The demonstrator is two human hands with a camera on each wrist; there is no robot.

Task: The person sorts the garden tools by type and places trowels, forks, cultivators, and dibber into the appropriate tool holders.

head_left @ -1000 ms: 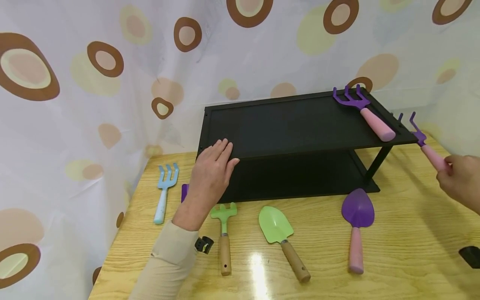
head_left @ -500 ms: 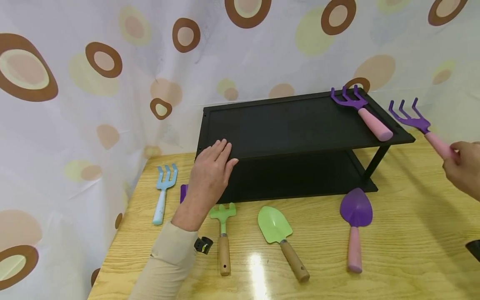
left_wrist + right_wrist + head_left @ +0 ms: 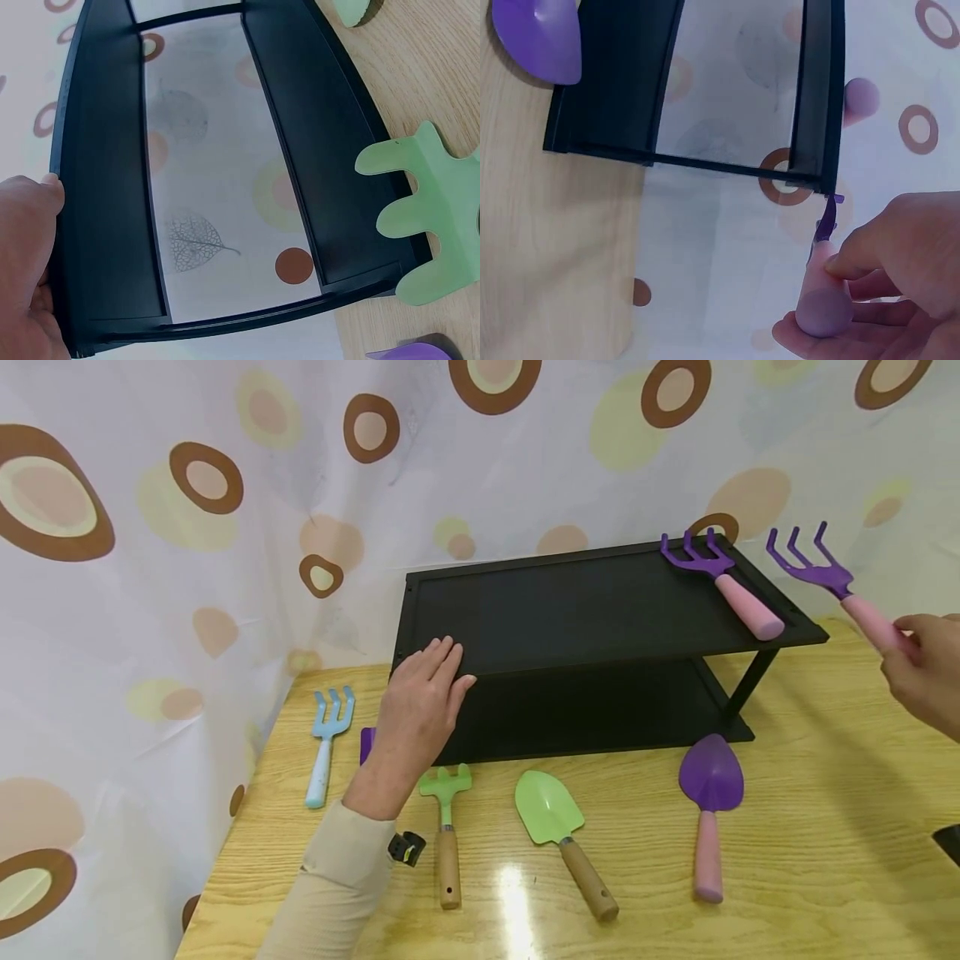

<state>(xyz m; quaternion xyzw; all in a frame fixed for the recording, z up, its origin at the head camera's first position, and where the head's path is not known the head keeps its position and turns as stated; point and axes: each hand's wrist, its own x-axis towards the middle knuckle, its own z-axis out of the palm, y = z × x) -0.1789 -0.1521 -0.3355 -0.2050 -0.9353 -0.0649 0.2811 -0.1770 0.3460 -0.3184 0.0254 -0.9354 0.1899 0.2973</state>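
Note:
My left hand [image 3: 420, 706] rests on the front left edge of a black two-tier shelf [image 3: 555, 610], fingers straight along the top. In the left wrist view the thumb and fingers lie at the shelf's edge. At the far right my right hand [image 3: 926, 668] grips the pink handle of a purple hand rake [image 3: 825, 578], raised beside the shelf with its three tines pointing up. A second purple rake with a pink handle [image 3: 750, 607] lies on the shelf's top right end. In the right wrist view, thumb and fingers pinch the handle [image 3: 823, 289].
On the wooden table [image 3: 637, 893] before the shelf lie a green rake [image 3: 447, 835], a green trowel [image 3: 555, 814] and a purple trowel [image 3: 711, 785]. A light blue rake [image 3: 326, 743] lies left. A purple piece [image 3: 367, 743] shows behind the left wrist. Patterned cloth [image 3: 510, 460] hangs behind.
My right hand has lifted the purple rake from beside the shelf's right end to above the top's level. My left hand has stayed at the shelf's edge.

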